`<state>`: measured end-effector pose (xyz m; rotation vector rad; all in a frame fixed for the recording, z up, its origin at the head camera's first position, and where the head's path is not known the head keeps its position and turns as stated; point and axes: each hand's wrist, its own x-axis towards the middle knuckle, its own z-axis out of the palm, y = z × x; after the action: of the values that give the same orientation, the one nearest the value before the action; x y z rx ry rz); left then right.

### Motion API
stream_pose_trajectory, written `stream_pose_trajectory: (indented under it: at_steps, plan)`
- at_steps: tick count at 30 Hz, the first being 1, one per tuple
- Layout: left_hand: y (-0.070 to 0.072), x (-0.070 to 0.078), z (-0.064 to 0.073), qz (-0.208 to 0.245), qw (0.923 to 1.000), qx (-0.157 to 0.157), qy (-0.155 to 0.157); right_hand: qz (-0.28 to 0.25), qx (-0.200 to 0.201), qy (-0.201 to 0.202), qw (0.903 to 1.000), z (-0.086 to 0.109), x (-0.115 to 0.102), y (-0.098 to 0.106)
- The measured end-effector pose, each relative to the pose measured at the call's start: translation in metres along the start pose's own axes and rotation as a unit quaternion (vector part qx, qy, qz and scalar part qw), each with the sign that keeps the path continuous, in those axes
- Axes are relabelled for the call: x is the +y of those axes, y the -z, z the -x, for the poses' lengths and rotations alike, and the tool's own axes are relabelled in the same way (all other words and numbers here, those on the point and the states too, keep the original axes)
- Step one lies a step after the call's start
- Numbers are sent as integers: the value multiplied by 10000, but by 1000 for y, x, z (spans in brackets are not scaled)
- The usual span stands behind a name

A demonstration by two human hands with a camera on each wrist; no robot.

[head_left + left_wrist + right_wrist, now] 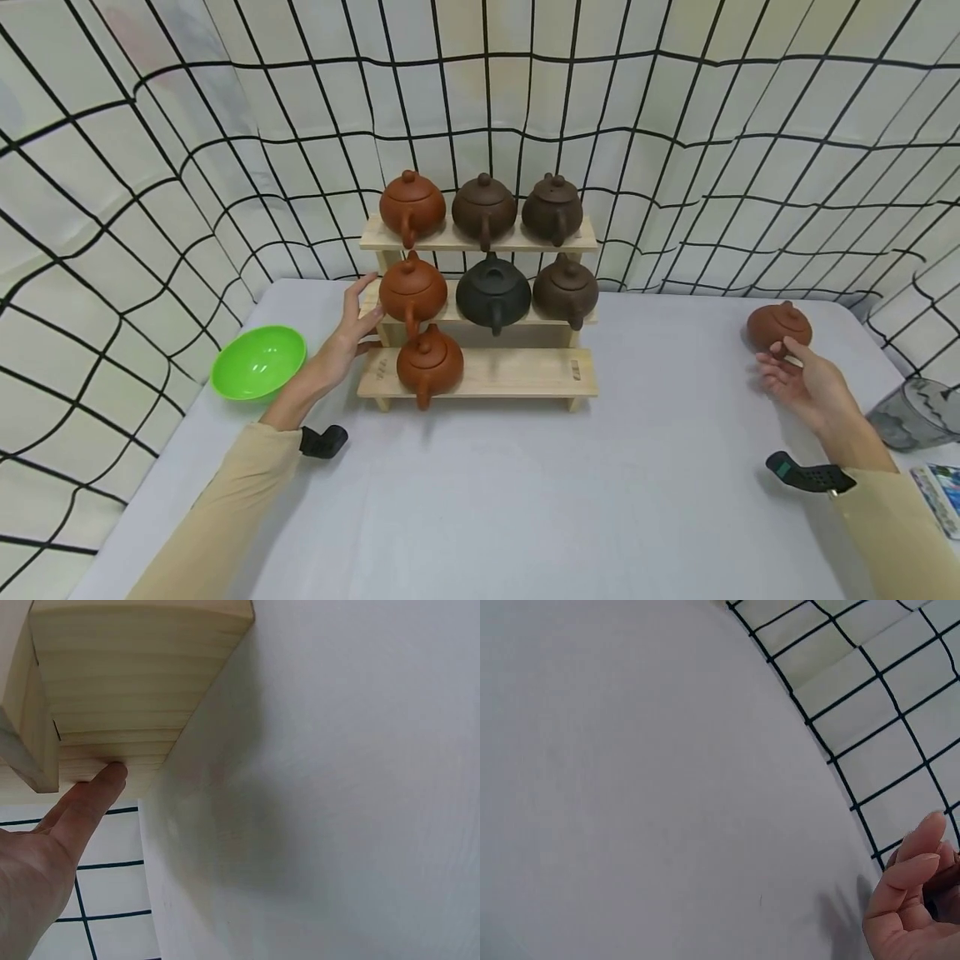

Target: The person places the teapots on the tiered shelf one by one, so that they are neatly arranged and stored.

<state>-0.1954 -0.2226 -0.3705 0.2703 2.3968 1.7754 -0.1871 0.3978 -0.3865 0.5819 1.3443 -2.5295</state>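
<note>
A stepped wooden rack (pixel 525 375) stands mid-table with several teapots on its three shelves. My left hand (pixel 337 346) rests against the rack's left side, fingers fairly straight. In the left wrist view, the left hand's fingertips (pixel 114 774) touch the wood. Closest to it are an orange-red teapot (pixel 412 292) on the middle shelf and another orange-red teapot (pixel 431 362) at the bottom shelf's left end. At the table's far right, my right hand (pixel 813 392) pinches the handle of a reddish-brown teapot (pixel 776 325). The right wrist view shows its curled fingers (pixel 907 877); the pot is mostly out of frame.
A bright green bowl (pixel 258 362) sits left of the rack. Beyond my right forearm are a clear grey container (pixel 915 412) and a colourful printed item (pixel 941 492). Black wire mesh (pixel 487 100) with white backing encloses the table's back and sides.
</note>
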Motion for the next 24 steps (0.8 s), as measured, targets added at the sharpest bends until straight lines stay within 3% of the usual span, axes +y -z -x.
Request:
stream_pose_trajectory:
  at_steps: [3,6,10,15,24]
  plan:
    - [-1,-1,0,8,10000,-11,-42,301,-283,177,9990,8,1,-12]
    - [-2,-2,0,28,10000,-15,-72,964,-766,597,9906,19,3,-28]
    - [-3,-2,0,-6,10000,1,-55,1879,-1463,1210,9637,37,6,-53]
    - [-2,-1,0,-45,10000,-2,11,2462,-2129,1536,9330,66,10,-86]
    - [-1,1,3,-303,9995,6,25,2865,-2911,1648,8978,118,17,-132]
